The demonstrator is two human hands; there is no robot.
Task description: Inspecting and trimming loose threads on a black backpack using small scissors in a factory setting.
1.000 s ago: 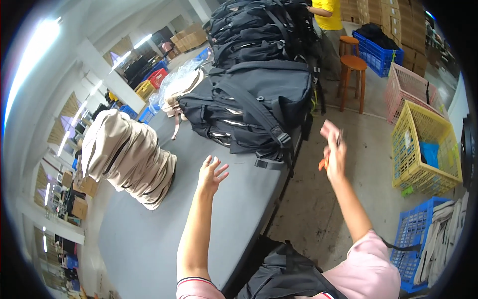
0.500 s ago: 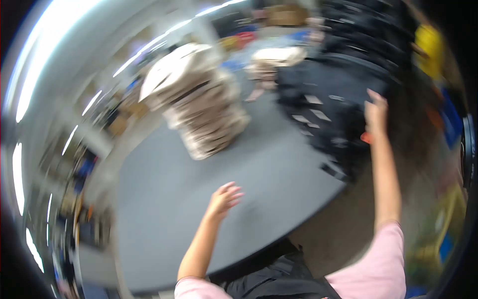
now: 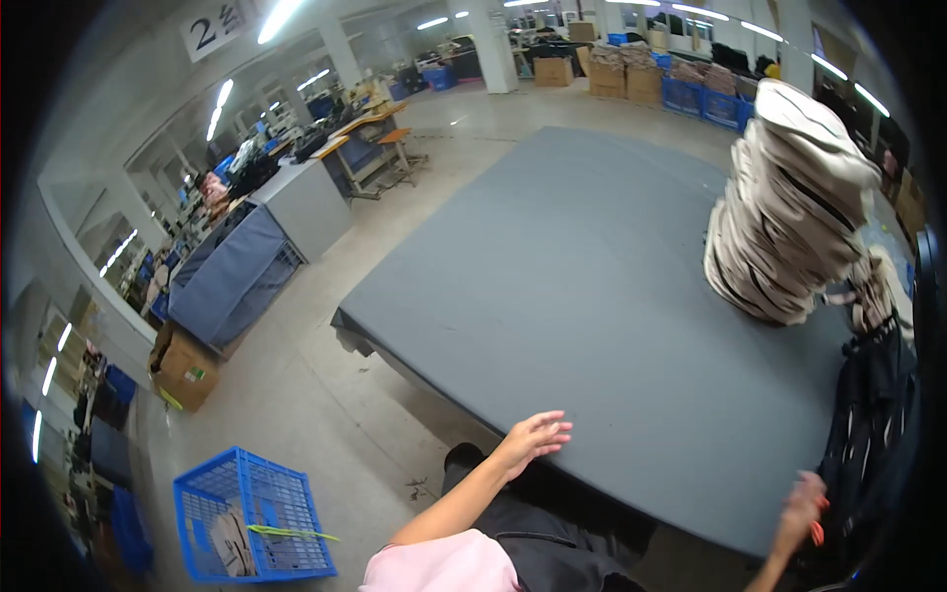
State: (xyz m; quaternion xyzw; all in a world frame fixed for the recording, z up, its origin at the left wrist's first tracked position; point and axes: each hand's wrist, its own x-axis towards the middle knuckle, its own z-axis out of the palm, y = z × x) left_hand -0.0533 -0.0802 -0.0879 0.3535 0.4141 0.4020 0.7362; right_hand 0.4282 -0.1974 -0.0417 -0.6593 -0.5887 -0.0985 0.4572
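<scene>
My left hand point(image 3: 536, 438) hovers by the near edge of a table with a grey cover point(image 3: 592, 286). Its fingers are apart and nothing is in it. At the lower right, my right hand point(image 3: 803, 508) is smeared by motion, with a small orange tool point(image 3: 817, 534) in its grip; the tool's kind cannot be made out. Just beyond that hand lie black fabric goods point(image 3: 868, 414) at the table's right side. A tall, leaning stack of beige cloth pieces point(image 3: 784, 212) with dark strips stands on the table farther back.
A blue plastic crate point(image 3: 242, 513) with beige cloth inside stands on the floor at the lower left. Behind it is a cardboard box point(image 3: 183, 367). A workbench draped in blue-grey cloth point(image 3: 232, 281) is at the left. Blue crates point(image 3: 700, 102) and boxes line the far side.
My view has swung left, so the stack and black goods sit farther right. My right hand, earlier over the black goods, is now nearer me beside them. My left hand remains open.
</scene>
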